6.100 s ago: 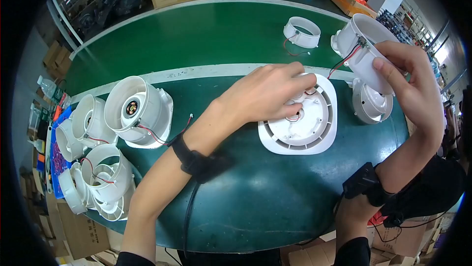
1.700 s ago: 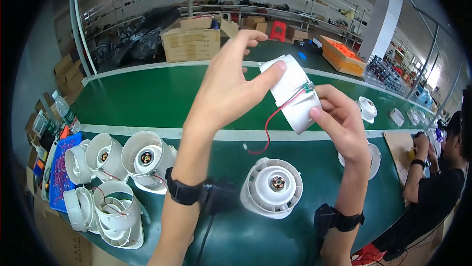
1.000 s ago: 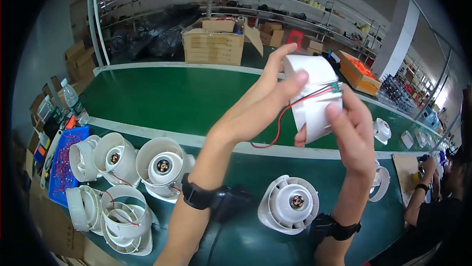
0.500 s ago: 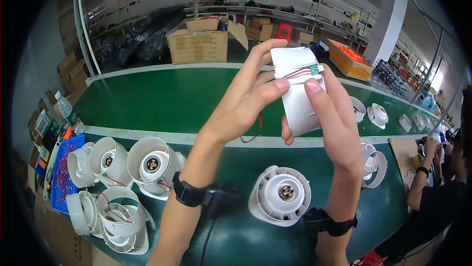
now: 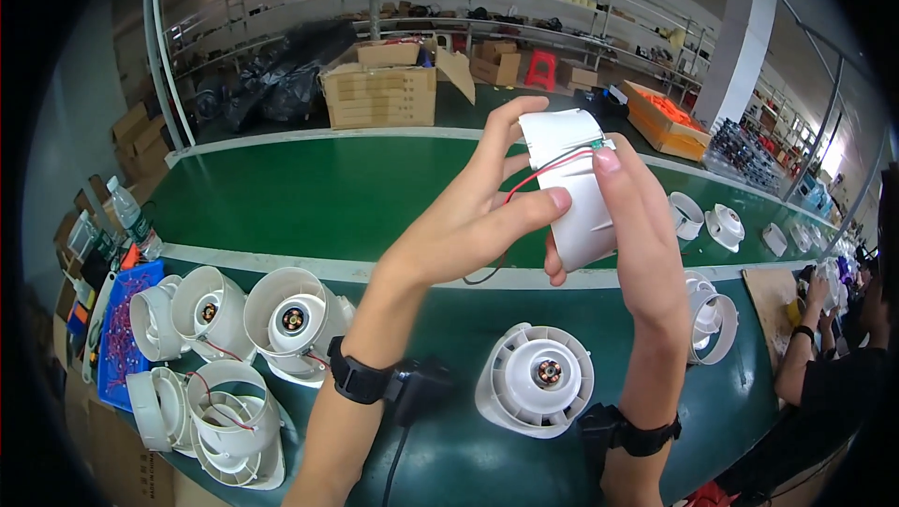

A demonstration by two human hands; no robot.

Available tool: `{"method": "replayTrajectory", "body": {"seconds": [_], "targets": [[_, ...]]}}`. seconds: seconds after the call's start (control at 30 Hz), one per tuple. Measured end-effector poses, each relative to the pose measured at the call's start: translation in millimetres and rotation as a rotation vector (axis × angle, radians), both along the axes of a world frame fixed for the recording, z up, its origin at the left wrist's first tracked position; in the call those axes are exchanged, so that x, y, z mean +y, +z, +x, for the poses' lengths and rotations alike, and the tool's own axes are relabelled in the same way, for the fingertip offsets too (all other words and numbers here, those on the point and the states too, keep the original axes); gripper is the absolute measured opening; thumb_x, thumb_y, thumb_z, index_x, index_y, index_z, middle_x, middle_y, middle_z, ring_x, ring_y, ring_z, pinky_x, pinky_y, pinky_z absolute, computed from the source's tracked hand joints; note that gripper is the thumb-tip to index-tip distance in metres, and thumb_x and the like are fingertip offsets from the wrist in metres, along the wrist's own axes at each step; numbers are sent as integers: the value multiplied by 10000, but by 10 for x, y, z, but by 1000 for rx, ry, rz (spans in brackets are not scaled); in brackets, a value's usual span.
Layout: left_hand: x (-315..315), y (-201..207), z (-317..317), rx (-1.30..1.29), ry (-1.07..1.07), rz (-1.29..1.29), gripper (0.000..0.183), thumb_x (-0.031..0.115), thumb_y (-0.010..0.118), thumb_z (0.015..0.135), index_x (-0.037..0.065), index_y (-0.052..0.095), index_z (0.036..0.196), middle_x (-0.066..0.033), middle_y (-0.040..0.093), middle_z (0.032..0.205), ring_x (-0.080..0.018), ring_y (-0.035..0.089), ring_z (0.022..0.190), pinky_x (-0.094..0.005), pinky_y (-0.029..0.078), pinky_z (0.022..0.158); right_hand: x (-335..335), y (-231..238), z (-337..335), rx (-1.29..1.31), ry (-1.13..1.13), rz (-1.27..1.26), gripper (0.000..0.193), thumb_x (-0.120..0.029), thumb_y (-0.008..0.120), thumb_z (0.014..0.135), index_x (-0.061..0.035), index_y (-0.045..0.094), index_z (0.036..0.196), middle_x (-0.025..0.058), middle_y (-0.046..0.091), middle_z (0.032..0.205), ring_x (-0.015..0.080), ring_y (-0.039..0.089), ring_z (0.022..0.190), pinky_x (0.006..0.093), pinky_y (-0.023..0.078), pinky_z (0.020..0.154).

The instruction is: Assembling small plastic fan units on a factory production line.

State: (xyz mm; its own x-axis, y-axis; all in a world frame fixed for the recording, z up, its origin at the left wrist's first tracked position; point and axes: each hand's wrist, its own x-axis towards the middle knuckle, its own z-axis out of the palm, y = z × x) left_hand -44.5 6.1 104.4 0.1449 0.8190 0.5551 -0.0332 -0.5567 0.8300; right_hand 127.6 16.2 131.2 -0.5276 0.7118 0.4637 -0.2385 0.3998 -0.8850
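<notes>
Above the bench I hold a white curved plastic fan housing (image 5: 582, 231) between both hands. My left hand (image 5: 459, 221) grips its left side, thumb on the outer wall and fingers behind. My right hand (image 5: 646, 240) closes on the right side, its thumb pressing at a small green circuit board (image 5: 596, 145) near the upper edge, which it partly covers. Red and black wires (image 5: 551, 168) run from the board across the wall and down past my left hand. Below, a white finned fan base (image 5: 536, 383) with a copper-wound motor core stands on the bench.
White fan housings (image 5: 295, 320) cluster at left beside a blue tray (image 5: 114, 357) of wires. Another white housing (image 5: 712, 324) stands right of my forearm. Beyond runs a green belt (image 5: 328, 184) with white parts at its right. A co-worker's arm (image 5: 796, 357) shows at far right.
My right thumb has moved up onto the circuit board, covering part of it. My left thumb has shifted down and right along the wall. The wires now bow away from it.
</notes>
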Motion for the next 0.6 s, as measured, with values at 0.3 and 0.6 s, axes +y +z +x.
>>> {"method": "replayTrajectory", "body": {"seconds": [0.3, 0.6], "targets": [[-1, -44, -110, 101, -78, 69, 1176, 194, 848, 682, 90, 96, 1580, -185, 354, 1506, -300, 350, 1421, -426, 303, 1169, -23, 33, 32, -12, -60, 74, 273, -260, 459, 1053, -4, 518, 1128, 79, 626, 871, 109, 616, 665, 256, 503, 545], [70, -51, -7, 136, 23, 175, 1184, 290, 928, 600, 97, 217, 1526, -258, 361, 1488, -415, 398, 1395, -502, 403, 1082, -16, 13, 90, -129, -216, 245, 333, -286, 466, 1048, -3, 551, 1199, 34, 613, 1006, 78, 560, 931, 234, 452, 798]]}}
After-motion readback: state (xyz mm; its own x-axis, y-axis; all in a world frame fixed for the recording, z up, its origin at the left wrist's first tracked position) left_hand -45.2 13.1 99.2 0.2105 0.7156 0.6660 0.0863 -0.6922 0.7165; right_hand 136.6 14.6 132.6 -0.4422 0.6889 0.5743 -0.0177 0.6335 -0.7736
